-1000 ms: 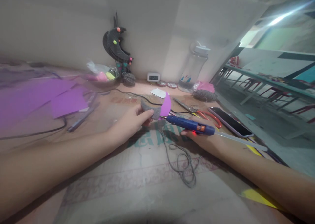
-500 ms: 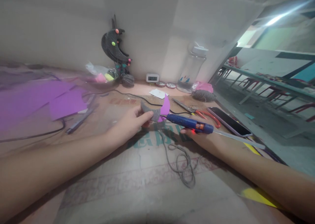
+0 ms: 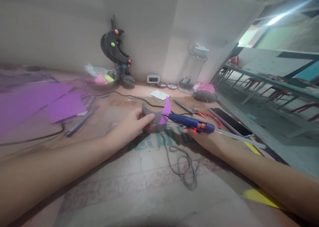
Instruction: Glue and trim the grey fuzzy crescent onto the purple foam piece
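My left hand [image 3: 129, 127] pinches a purple foam crescent [image 3: 167, 109] that is partly wrapped in grey yarn [image 3: 152, 112]. The loose yarn tail [image 3: 181, 165] trails from it down onto the cardboard. My right hand [image 3: 203, 139] grips a blue hot glue gun [image 3: 191, 123], whose nozzle meets the crescent where yarn and foam join. A clear glue stick [image 3: 239, 139] pokes out of the gun's back end.
Red-handled scissors [image 3: 201, 113] and a phone [image 3: 230, 121] lie right of the gun. Purple foam sheets [image 3: 50, 102] cover the left. At the back wall stand a black yarn moon [image 3: 112, 47], a bowl of pompoms [image 3: 102, 79], a small clock [image 3: 153, 78], a water bottle [image 3: 193, 69] and a yarn ball [image 3: 205, 95].
The crescent has tipped slightly in my left hand and the glue gun has shifted a little left and up against it. Both hands keep their hold.
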Demonstrator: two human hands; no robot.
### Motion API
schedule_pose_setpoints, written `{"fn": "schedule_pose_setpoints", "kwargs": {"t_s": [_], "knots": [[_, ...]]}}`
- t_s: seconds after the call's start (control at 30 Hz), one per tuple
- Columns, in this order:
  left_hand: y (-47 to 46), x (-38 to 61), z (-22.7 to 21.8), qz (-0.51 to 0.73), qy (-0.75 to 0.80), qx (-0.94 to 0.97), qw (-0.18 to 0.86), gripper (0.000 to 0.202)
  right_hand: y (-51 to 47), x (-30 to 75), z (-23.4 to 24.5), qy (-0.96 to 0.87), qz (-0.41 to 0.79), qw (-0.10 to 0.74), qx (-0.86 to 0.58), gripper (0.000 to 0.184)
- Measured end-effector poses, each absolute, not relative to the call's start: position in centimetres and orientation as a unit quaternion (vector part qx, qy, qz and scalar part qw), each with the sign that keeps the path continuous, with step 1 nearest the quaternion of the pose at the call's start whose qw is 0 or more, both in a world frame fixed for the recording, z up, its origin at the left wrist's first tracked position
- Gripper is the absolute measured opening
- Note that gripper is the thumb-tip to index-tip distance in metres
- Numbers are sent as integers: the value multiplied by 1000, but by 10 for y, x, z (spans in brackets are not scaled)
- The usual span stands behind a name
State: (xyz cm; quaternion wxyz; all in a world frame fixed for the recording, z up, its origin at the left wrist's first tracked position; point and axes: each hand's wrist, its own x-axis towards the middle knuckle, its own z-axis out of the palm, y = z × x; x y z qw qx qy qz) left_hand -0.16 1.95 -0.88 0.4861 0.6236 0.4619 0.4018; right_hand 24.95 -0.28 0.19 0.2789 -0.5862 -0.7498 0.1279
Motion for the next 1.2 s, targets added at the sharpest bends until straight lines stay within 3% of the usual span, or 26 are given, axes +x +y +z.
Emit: {"fn": "schedule_pose_setpoints", "kwargs": {"t_s": [0.4,0.87,1.2], "knots": [[21,-1,-13,399,441,634,494,27,-9,243,19,-750,110,274,-592,11],[25,-2,-17,412,428,616,517,29,1,258,-3,-804,86,396,-436,8],[25,-2,-19,428,441,602,510,30,-3,260,-2,-800,92,414,-424,27]]}}
